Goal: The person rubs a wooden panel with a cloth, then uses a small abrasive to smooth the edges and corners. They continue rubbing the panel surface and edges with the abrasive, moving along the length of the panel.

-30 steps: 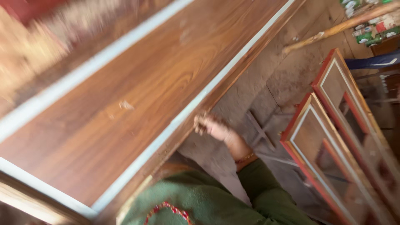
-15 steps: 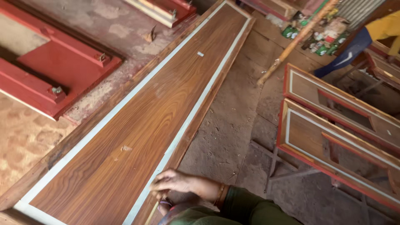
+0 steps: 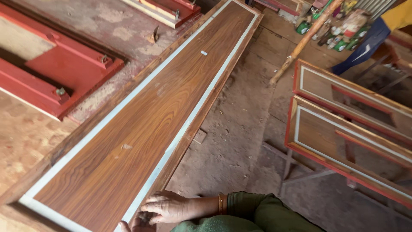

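Two hands sit at the near end of the long wood-grain board (image 3: 150, 116), which runs away from you with pale tape along its edges. Your right hand (image 3: 165, 207) rests over the board's right edge near its close corner, fingers curled together and pressing the rim. Your left hand (image 3: 128, 225) shows only as fingertips at the bottom of the view, so you cannot tell how its fingers stand. Red metal frames (image 3: 56, 77) lie beyond the board's left edge, and framed panels (image 3: 343, 124) lean well apart on the right.
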